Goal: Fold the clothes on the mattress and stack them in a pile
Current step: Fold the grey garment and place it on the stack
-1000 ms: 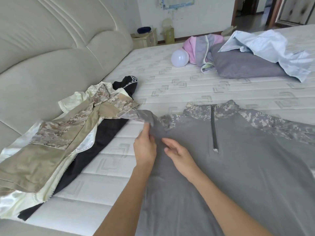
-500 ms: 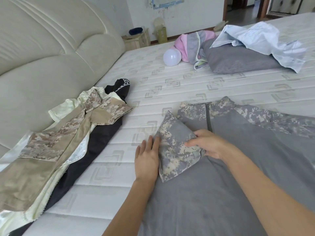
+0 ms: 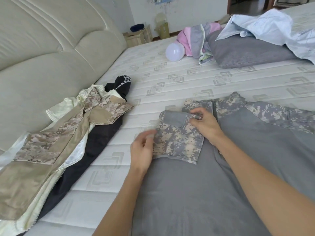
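I'm early in this one: the grey shirt (image 3: 213, 184) lies flat on the mattress (image 3: 170, 77) with one camouflage sleeve (image 3: 179, 138) folded in, my right hand (image 3: 205, 124) pinching its cuff, left hand (image 3: 143, 147) loosely curled beside it, other clothes (image 3: 56, 138) waiting unfolded.
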